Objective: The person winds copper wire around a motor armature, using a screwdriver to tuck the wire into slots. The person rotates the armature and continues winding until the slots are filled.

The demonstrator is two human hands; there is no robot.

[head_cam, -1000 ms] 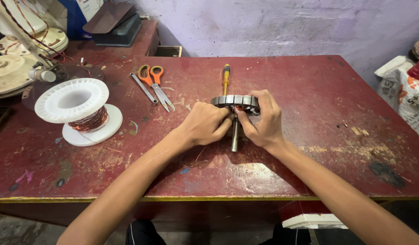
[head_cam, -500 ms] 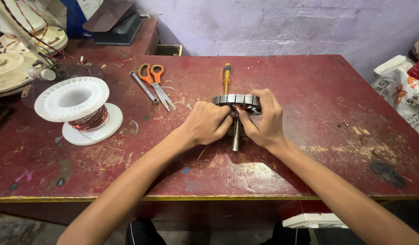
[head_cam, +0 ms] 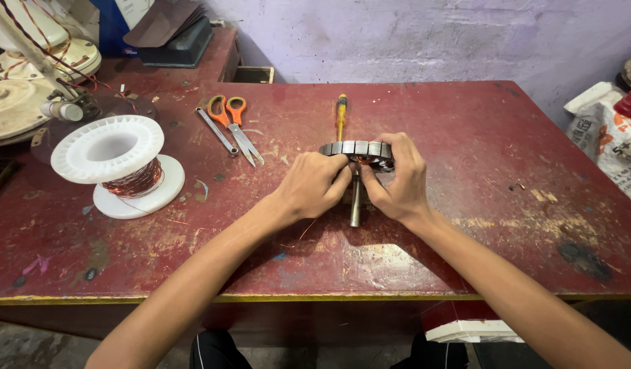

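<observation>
Right now you've got both hands on the round grey laminated metal motor core (head_cam: 356,149), which sits near the middle of the worn red table (head_cam: 466,137). Your left hand (head_cam: 315,186) closes on its near left edge, fingers curled in tight, and your right hand (head_cam: 397,181) wraps the right side, fingertips hooked over the far rim, so both are clamped on the core. A glimpse of copper shows inside the ring between your thumbs. Below it, a grey metal shaft (head_cam: 356,202) runs toward you between your hands; I can't tell whether it's touching the core. Just beyond the core lies the yellow-handled screwdriver (head_cam: 341,116), pointing away toward the purple wall (head_cam: 431,34). Further left, the orange-handled scissors (head_cam: 235,123) lie beside a slim steel spanner (head_cam: 216,131). Out on the left, well apart from your hands, stands the white plastic spool of copper wire (head_cam: 119,164). At the far left there are cream fan parts (head_cam: 29,82), and a white printed sack (head_cam: 602,130) sits off the right edge.
</observation>
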